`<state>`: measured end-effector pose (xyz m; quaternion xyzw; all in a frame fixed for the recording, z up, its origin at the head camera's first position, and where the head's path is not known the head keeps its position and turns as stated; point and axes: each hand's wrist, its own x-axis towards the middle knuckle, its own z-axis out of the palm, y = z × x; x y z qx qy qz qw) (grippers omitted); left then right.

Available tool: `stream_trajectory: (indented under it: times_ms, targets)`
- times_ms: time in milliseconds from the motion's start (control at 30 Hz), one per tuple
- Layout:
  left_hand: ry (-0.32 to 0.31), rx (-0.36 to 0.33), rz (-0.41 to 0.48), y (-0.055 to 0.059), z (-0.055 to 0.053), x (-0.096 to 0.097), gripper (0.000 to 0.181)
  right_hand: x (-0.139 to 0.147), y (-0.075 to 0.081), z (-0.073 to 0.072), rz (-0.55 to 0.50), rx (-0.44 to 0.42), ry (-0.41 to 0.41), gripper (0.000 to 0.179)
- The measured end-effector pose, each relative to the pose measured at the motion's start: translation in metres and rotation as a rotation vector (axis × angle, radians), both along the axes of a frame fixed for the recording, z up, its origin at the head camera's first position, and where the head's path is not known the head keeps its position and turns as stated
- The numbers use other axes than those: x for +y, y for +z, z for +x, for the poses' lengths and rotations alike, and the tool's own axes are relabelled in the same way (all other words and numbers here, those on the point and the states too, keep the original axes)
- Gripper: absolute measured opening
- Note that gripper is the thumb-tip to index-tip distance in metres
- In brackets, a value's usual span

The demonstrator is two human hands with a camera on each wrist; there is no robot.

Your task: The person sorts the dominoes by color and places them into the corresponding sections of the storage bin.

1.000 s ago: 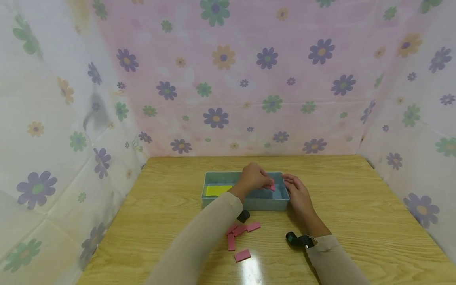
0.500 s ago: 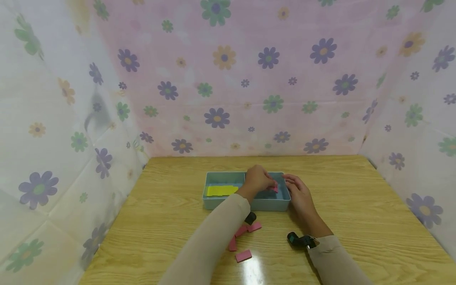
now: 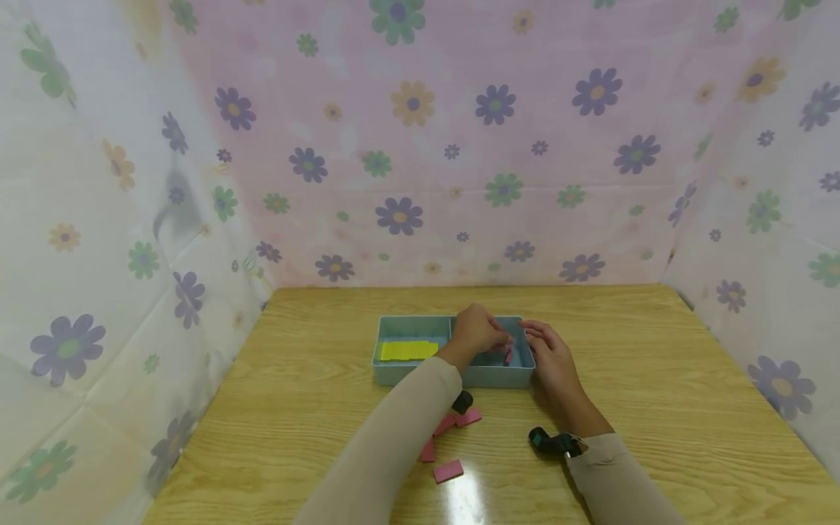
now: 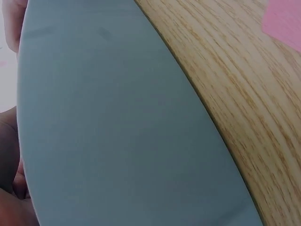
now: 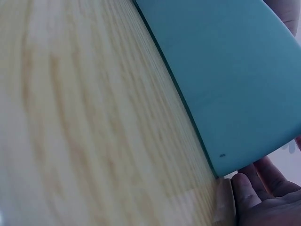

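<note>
A blue-grey two-compartment tray (image 3: 420, 376) stands on the wooden table. My left hand (image 3: 474, 332) reaches over it into the right compartment, its fingers curled and pinching the upper end of a pink rectangular tile (image 3: 508, 356) that points down toward the tray floor. In the left wrist view the tray's front wall (image 4: 117, 117) fills most of the picture and hides the fingertips. My right hand (image 3: 553, 364) rests its extended fingers against the tray's right end; the right wrist view shows fingertips (image 5: 243, 184) at the lower corner.
Yellow tiles (image 3: 408, 351) lie side by side in the left compartment. Several pink tiles (image 3: 448, 471) are scattered on the table (image 3: 295, 379) in front of the tray, some hidden by the left sleeve (image 3: 387, 445). A flowered cloth (image 3: 433, 175) hangs behind and at both sides.
My left hand has moved slightly right inside the right compartment, and the pink tile has come lower and nearer the front wall. The right hand keeps its place at the tray's end.
</note>
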<state>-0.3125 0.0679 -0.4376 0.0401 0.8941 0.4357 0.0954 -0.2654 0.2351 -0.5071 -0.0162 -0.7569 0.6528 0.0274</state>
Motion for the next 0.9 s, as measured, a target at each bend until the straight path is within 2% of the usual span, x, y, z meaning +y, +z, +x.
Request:
stream_trajectory:
  times_ms: [67,233,333,433,567,733,900]
  targets:
    - [-0.009,-0.017,-0.01,0.001,0.001,-0.001,0.015,0.0,0.0,0.0,0.001,0.01,-0.002,0.04]
    - [-0.03,-0.08,-0.066,-0.001,0.001,-0.001,0.03,-0.001,0.0,0.001,0.001,0.047,-0.005,0.039]
    - [-0.031,-0.11,-0.03,-0.002,0.001,0.001,0.033,-0.001,0.0,0.002,-0.012,0.061,0.0,0.04]
    - [-0.016,-0.132,0.067,0.001,0.004,0.004,0.03,-0.002,0.002,0.003,-0.027,0.068,0.01,0.04]
    - [-0.013,-0.152,0.137,0.005,0.009,0.009,0.032,-0.003,0.003,0.004,-0.042,0.074,0.02,0.04]
    - [0.008,-0.151,0.138,0.009,0.012,0.01,0.033,-0.004,0.005,0.006,-0.052,0.057,0.02,0.04]
    - [0.021,-0.135,0.093,0.008,0.009,0.006,0.034,-0.004,0.004,0.005,-0.054,0.044,0.01,0.04]
